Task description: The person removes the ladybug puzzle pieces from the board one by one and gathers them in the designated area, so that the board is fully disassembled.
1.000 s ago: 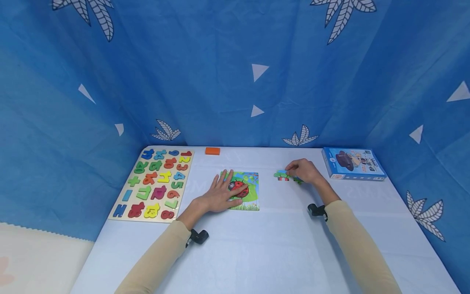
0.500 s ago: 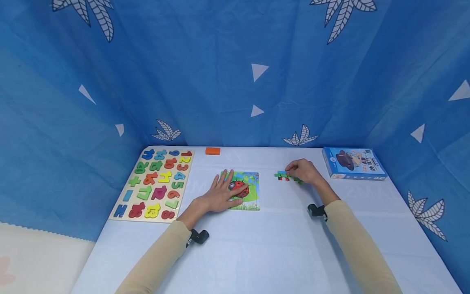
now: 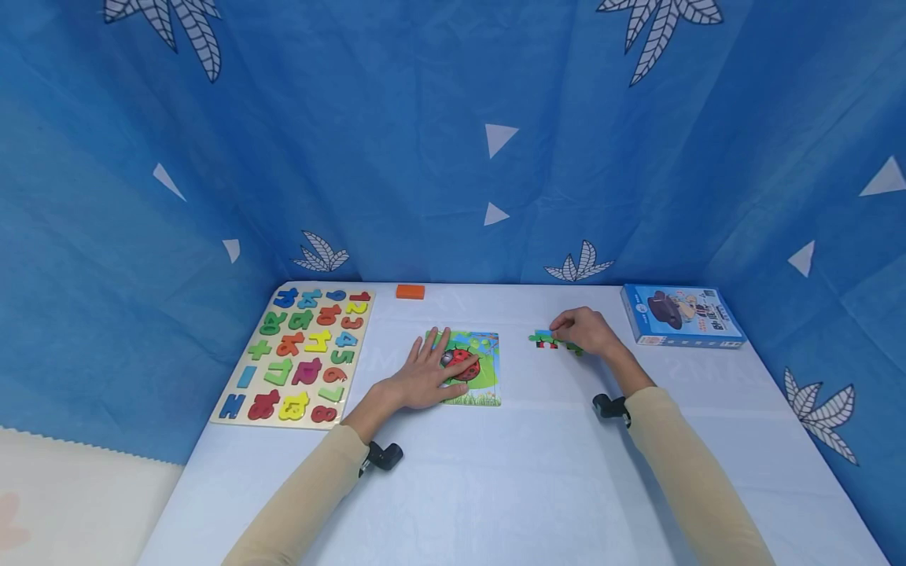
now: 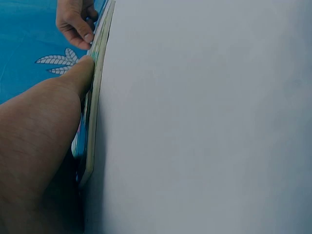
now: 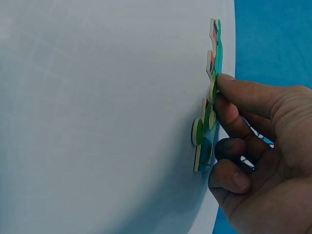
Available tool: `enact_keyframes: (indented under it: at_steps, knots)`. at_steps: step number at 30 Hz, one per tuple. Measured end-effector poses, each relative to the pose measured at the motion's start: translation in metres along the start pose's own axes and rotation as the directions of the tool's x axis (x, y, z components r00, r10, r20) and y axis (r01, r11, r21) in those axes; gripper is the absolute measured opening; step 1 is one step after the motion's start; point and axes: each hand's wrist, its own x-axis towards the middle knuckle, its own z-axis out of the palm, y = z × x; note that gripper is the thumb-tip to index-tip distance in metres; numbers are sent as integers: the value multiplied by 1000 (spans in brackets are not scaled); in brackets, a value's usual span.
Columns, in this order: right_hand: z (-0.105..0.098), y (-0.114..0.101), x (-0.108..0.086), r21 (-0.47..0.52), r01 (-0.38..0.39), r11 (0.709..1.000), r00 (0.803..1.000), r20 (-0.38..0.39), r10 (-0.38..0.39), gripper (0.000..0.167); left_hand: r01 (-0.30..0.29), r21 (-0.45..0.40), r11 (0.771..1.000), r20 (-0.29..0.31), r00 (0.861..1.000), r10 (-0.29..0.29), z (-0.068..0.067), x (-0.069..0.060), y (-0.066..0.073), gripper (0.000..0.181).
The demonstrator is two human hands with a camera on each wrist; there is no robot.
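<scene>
Fingers spread, my left hand (image 3: 421,377) rests flat on a square ladybug jigsaw puzzle (image 3: 487,384) in the middle of the table, covering its left part. In the left wrist view, the thumb (image 4: 80,73) lies over the puzzle's edge. To the right, my right hand (image 3: 586,328) pinches a green, blue and red puzzle piece (image 3: 543,338) between thumb and forefinger. The right wrist view shows this piece (image 5: 212,63) edge-on, close to the tabletop. Another green piece (image 5: 198,141) lies beside it under the curled fingers; the hand partly hides both.
A wooden number board (image 3: 297,354) with colourful numerals lies on the left. An orange block (image 3: 410,292) sits near the back edge. At the back right is a blue box (image 3: 683,316). Blue curtain (image 3: 453,157) hangs behind and around the white table (image 3: 495,487).
The piece at my right fingertips has shifted very slightly to the right, and its red part looks darker than a second ago. My left hand has stayed in place.
</scene>
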Motion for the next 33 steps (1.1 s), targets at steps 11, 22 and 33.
enact_keyframes:
  at_steps: [11, 22, 33]
  knots:
    - [0, 0, -1, -5, 7, 1000, 1000, 3, -7, 20, 5, 16, 1000, 10, 1000, -5, 2, 1, -1, 62]
    - [2, -5, -1, 21, 25, 999, 1000, -7, -24, 24, 6, -50, 999, 2, 1000, -6, -4, -1, -3, 49]
    - [19, -25, 2, 40, 130, 991, 991, 0, -131, 18, -16, -165, 986, -88, 996, 1, -9, 0, -11, 53]
